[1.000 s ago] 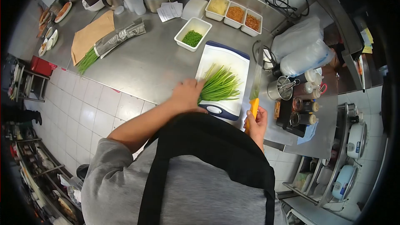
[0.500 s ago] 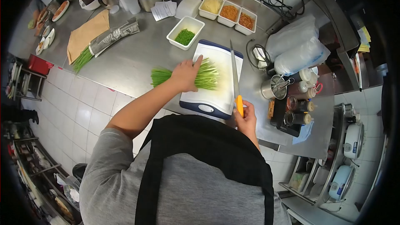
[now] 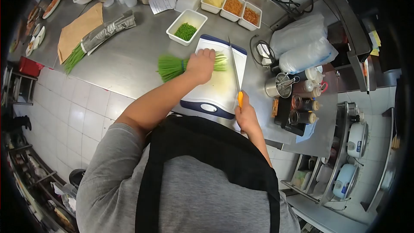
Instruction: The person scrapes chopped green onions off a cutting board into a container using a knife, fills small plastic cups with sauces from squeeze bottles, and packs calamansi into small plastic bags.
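Shifted since the earlier frame: the knife (image 3: 234,69), now closer to the bunch of greens (image 3: 170,67), which sits slightly farther back on the cutting board (image 3: 222,88). Greens lie with long axis left to right, left ends reaching past the board's left edge over the counter (image 3: 125,60). Blade runs near to far, crosswise to that axis, just beside the right-hand ends; whether they touch, cannot tell. Left hand (image 3: 202,64) is nearer the greens: fingers together, bent over the bunch, holding it down. Right hand (image 3: 246,116), near and right, is wrapped round the yellow handle (image 3: 240,98)
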`<state>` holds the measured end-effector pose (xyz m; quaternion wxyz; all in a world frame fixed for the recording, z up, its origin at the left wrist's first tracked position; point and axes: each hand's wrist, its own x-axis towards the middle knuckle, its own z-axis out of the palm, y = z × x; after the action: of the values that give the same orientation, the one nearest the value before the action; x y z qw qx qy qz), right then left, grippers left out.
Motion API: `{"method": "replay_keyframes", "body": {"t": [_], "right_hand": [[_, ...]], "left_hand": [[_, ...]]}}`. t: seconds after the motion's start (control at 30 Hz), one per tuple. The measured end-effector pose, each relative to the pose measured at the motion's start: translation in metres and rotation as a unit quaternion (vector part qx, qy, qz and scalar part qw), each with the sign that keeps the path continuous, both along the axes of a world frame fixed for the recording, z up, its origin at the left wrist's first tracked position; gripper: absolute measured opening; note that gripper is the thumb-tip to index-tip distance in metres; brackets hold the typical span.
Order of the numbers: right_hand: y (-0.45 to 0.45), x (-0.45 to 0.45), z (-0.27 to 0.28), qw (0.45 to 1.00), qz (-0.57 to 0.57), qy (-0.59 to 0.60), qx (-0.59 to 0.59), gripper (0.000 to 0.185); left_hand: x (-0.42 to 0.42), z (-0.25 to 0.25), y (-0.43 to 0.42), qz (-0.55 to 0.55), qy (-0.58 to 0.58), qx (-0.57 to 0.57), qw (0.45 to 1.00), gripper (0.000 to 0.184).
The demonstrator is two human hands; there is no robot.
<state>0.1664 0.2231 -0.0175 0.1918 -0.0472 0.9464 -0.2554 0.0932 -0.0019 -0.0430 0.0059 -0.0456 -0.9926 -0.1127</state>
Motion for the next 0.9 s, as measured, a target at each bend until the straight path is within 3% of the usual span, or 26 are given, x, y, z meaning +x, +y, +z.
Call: {"method": "replay_keyframes", "body": {"t": [0.1, 0.23, 0.3, 0.4, 0.6, 0.8, 0.83, 0.9], "right_hand": [[-0.004, 0.003, -0.001, 1.0, 0.008, 0.008, 0.01, 0.059], [0.0, 0.002, -0.007, 1.0, 0.003, 0.001, -0.012, 0.058], [-0.001, -0.001, -0.006, 0.999, -0.022, -0.038, -0.02, 0.057], [-0.004, 0.002, -0.005, 1.0, -0.006, -0.003, 0.0, 0.056], [-0.009, 0.004, -0.002, 1.0, -0.023, -0.015, -0.003, 0.057], [-0.012, 0.007, -0.005, 1.0, -0.023, 0.01, 0.016, 0.058], [-0.011, 0.009, -0.005, 1.0, -0.02, 0.014, 0.016, 0.058], [-0.011, 0.008, -0.005, 1.0, -0.012, 0.022, 0.014, 0.058]], "left_hand": [[-0.006, 0.005, -0.008, 0.004, 0.011, -0.006, 1.0, 0.059], [-0.026, 0.019, -0.015, -0.036, -0.1, -0.003, 0.994, 0.057], [-0.028, 0.011, -0.014, -0.037, -0.096, -0.003, 0.995, 0.058], [-0.01, -0.01, -0.009, -0.039, -0.02, -0.065, 0.997, 0.069], [0.022, -0.003, 0.003, -0.035, 0.029, -0.03, 0.998, 0.077], [-0.008, -0.022, -0.007, -0.029, 0.051, -0.078, 0.995, 0.063], [-0.016, -0.011, -0.011, -0.031, 0.03, -0.075, 0.996, 0.055], [-0.021, -0.008, -0.013, -0.06, 0.012, -0.076, 0.995, 0.055]]}}
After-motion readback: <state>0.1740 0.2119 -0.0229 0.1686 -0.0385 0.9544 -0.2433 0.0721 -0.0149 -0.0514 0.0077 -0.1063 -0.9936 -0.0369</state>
